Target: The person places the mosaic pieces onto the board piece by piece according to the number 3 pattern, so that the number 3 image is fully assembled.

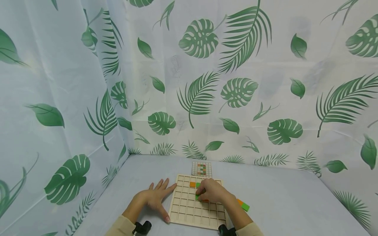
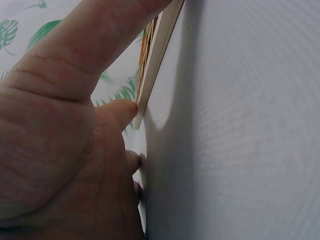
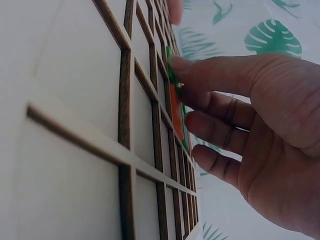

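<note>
A pale wooden grid board lies on the table between the hands. My left hand is spread beside it, thumb and a fingertip touching its left edge. Over the upper middle of the grid, my right hand pinches a small green tile between thumb and index finger, at the cells. An orange tile and another green tile sit side by side in an upper row. In the right wrist view, an orange tile lies just past the pinched one. Part of the grid is hidden under the right hand.
Behind the board lies a small card printed with a grid of coloured squares. Loose orange and green tiles lie right of the board, by the right forearm. Leaf-patterned cloth hangs behind and on the left.
</note>
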Demonstrator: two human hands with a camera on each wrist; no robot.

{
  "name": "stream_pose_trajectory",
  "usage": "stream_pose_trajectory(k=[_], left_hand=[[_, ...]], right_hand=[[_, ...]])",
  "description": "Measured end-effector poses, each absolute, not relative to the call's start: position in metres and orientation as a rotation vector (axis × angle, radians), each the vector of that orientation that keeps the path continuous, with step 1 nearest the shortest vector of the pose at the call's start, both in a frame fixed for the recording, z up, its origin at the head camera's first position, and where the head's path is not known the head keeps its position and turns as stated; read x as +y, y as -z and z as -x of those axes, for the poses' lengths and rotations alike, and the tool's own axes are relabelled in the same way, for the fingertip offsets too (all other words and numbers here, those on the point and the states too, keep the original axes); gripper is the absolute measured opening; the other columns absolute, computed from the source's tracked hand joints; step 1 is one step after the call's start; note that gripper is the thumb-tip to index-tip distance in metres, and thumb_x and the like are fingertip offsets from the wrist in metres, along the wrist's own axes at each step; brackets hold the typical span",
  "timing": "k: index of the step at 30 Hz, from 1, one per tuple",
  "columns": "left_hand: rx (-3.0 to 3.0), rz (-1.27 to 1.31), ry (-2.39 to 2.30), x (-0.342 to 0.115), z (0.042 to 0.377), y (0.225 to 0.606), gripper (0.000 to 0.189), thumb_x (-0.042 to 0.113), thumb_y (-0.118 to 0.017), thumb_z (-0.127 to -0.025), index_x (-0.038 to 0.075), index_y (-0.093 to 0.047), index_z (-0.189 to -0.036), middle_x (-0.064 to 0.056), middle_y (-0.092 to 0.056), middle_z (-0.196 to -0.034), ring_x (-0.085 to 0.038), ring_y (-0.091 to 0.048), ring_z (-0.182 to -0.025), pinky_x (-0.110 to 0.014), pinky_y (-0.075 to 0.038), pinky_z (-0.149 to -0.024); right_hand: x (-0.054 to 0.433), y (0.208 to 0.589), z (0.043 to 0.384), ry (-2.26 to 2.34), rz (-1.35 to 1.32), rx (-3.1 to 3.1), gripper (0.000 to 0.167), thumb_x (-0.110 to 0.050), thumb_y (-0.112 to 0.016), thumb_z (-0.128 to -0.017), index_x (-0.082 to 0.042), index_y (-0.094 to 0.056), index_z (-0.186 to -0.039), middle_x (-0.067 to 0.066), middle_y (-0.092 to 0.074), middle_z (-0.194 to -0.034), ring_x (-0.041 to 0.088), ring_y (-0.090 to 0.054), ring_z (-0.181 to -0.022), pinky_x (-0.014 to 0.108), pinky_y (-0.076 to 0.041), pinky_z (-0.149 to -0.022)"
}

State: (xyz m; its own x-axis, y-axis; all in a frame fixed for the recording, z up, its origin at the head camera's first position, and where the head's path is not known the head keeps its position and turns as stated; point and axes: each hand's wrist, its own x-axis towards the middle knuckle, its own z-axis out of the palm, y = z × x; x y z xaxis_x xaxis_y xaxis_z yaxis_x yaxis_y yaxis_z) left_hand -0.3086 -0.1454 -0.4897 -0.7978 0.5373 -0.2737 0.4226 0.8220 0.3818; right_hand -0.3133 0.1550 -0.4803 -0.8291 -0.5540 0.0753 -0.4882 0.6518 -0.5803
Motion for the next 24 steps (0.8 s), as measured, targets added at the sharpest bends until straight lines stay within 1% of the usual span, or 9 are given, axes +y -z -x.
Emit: stream_pose_trajectory(k=[5, 11, 13, 16, 20, 22, 24], left_hand=[[2.63, -0.713, -0.428, -0.145, 0.308, 0.489, 0.135, 0.061, -0.094, -0.062, 0.03, -0.017, -0.168, -0.019, -0.004, -0.175, -0.044, 0.0, -0.162, -0.074, -0.002, -0.124], [2.623, -0.717, -0.431, -0.145, 0.309, 0.489, 0.134, 0.06, -0.095, -0.063, 0.029, -0.017, -0.168, -0.019, -0.005, -0.175, -0.043, 0.0, -0.162, -0.074, -0.003, -0.123], [2.623, -0.718, -0.433, -0.146, 0.31, 0.489, 0.134, 0.059, -0.095, -0.063, 0.029, -0.018, -0.168, -0.019, -0.005, -0.175, -0.043, -0.001, -0.162, -0.074, -0.003, -0.123], [2.621, -0.72, -0.435, -0.146, 0.31, 0.489, 0.134, 0.059, -0.095, -0.064, 0.029, -0.018, -0.168, -0.02, -0.005, -0.175, -0.044, 0.0, -0.162, -0.075, -0.003, -0.123], [2.618, -0.719, -0.433, -0.146, 0.31, 0.489, 0.133, 0.06, -0.094, -0.064, 0.029, -0.017, -0.168, -0.02, -0.005, -0.175, -0.044, 0.0, -0.162, -0.075, -0.003, -0.123], [2.617, -0.719, -0.431, -0.146, 0.31, 0.489, 0.133, 0.06, -0.094, -0.064, 0.029, -0.017, -0.168, -0.02, -0.005, -0.175, -0.044, 0.0, -0.162, -0.074, -0.003, -0.123], [2.617, -0.718, -0.435, -0.145, 0.309, 0.489, 0.133, 0.06, -0.094, -0.064, 0.029, -0.018, -0.168, -0.02, -0.005, -0.175, -0.044, 0.0, -0.162, -0.074, -0.003, -0.123]], right_hand=[[0.155, 0.48, 0.313, 0.902, 0.9, 2.769, 0.01, -0.007, -0.088, -0.08, -0.011, -0.084, -0.089, -0.004, -0.075, -0.093, 0.004, -0.063, -0.081, 0.024, -0.053, -0.068], [0.157, 0.48, 0.313, 0.868, 0.953, 2.782, 0.01, -0.01, -0.087, -0.082, -0.012, -0.084, -0.091, -0.005, -0.076, -0.095, 0.006, -0.067, -0.085, 0.024, -0.055, -0.07], [0.157, 0.48, 0.314, 0.868, 0.942, 2.777, 0.01, -0.012, -0.087, -0.083, -0.012, -0.084, -0.093, -0.006, -0.076, -0.095, 0.005, -0.066, -0.085, 0.024, -0.055, -0.07], [0.159, 0.479, 0.315, 0.9, 0.912, 2.75, 0.013, -0.014, -0.086, -0.084, -0.011, -0.084, -0.097, -0.003, -0.076, -0.097, 0.004, -0.063, -0.083, 0.025, -0.054, -0.07], [0.165, 0.477, 0.318, 0.996, 0.878, 2.723, 0.017, -0.015, -0.081, -0.091, -0.007, -0.081, -0.105, 0.002, -0.077, -0.1, 0.005, -0.063, -0.082, 0.025, -0.055, -0.069], [0.168, 0.476, 0.32, 1.038, 0.875, 2.743, 0.018, -0.016, -0.078, -0.094, -0.006, -0.08, -0.108, 0.002, -0.077, -0.098, 0.008, -0.062, -0.08, 0.026, -0.054, -0.067], [0.172, 0.475, 0.322, 1.062, 0.851, 2.778, 0.021, -0.019, -0.076, -0.096, -0.007, -0.08, -0.111, -0.002, -0.074, -0.096, 0.011, -0.06, -0.079, 0.025, -0.051, -0.066]])
